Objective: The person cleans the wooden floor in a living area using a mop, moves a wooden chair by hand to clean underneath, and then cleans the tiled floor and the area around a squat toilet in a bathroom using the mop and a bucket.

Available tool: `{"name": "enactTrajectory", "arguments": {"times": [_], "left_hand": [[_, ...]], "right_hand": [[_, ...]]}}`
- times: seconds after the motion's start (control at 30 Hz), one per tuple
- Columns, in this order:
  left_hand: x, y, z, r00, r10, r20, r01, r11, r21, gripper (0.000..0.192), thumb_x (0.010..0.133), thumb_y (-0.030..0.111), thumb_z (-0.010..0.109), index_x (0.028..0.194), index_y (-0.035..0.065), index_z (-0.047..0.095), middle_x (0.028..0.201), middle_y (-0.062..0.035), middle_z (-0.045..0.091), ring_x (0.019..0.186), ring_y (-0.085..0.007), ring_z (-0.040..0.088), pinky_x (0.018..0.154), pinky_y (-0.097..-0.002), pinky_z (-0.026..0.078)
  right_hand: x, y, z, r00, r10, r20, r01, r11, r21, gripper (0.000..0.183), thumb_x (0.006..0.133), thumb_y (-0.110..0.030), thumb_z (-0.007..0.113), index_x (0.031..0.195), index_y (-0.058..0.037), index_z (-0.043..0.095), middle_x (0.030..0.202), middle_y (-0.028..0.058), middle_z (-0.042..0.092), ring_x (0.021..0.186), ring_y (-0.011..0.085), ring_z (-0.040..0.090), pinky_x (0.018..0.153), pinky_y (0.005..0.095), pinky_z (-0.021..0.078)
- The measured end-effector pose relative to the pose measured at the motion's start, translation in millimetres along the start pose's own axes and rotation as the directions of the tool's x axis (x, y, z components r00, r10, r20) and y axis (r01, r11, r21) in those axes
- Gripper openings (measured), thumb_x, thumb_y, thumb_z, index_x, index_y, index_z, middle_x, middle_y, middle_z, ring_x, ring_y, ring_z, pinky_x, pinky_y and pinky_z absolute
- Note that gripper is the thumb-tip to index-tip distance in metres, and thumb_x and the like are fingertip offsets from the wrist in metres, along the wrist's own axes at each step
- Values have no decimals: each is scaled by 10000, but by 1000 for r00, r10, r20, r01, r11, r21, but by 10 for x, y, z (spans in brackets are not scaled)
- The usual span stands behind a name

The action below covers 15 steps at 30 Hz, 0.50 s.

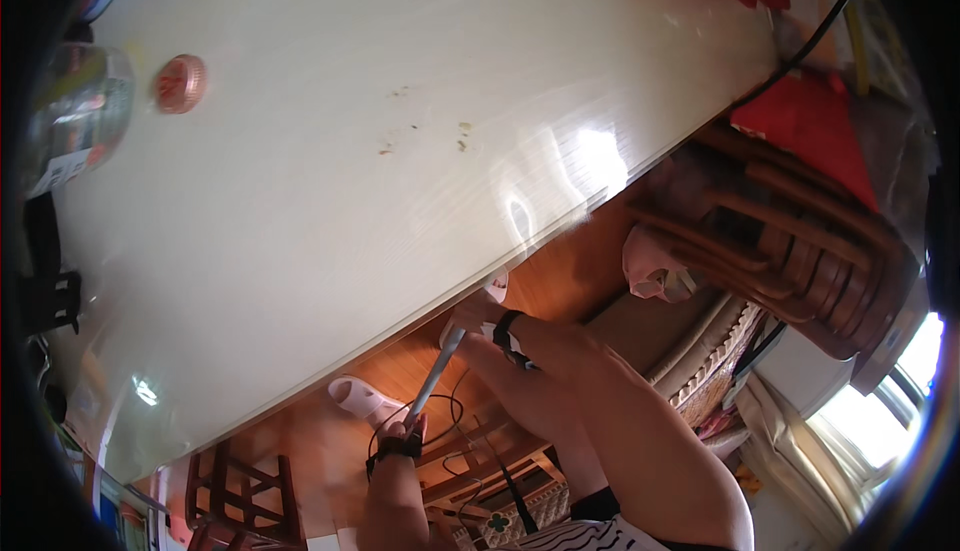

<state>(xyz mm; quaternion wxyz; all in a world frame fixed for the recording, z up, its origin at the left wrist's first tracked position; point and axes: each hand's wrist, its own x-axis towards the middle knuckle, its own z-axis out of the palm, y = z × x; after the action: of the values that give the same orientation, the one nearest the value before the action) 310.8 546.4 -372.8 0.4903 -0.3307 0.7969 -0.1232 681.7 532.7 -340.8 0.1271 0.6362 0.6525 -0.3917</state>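
A light grey pole (pixel 435 382) slants below the near edge of a glossy white table (pixel 315 251). My right hand (pixel 476 312), with a black band on its wrist, is closed around the pole's upper part beside the table edge. Lower down, my left hand (pixel 409 429) is at the pole's lower visible end, also with a dark band on the wrist; its fingers are partly hidden. Thin black cable (pixel 459 401) loops around near the left hand. The pole's far end is hidden by the table.
On the table are a pink jar lid (pixel 180 84), a clear jar (pixel 82 115) and small crumbs (pixel 463 136). A wooden stool (pixel 244 495) stands lower left, a wooden chair (pixel 795 251) at right. A pink bag (pixel 656 266) and a slipper (pixel 367 397) lie near the floor.
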Motion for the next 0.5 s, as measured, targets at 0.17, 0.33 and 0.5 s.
{"name": "enactTrajectory", "arguments": {"times": [0.17,0.33,0.5], "left_hand": [[73,-447,624,927,-140,349,49,966,256,189,846,131,438,883,-1,569,717,-83,552,596,-193,547,467,-267,450],[-19,-794,1103,751,-222,621,192,974,116,197,810,145,454,859,-11,564,680,-75,537,557,-173,533,429,-237,410],[-142,-371,828,608,-244,755,248,962,111,211,773,159,469,834,-22,559,644,-68,521,518,-154,520,390,-208,370]], "right_hand": [[-15,310,97,997,62,-54,-63,998,-10,82,644,-162,571,586,-139,625,629,28,578,705,194,550,614,338,368],[-65,649,46,988,118,-99,-123,991,-51,71,633,-177,576,595,-142,626,647,17,572,732,188,538,666,329,358],[-9,790,-25,965,192,-178,-208,976,-71,67,622,-193,581,604,-146,626,665,6,566,758,182,526,719,320,348]]}}
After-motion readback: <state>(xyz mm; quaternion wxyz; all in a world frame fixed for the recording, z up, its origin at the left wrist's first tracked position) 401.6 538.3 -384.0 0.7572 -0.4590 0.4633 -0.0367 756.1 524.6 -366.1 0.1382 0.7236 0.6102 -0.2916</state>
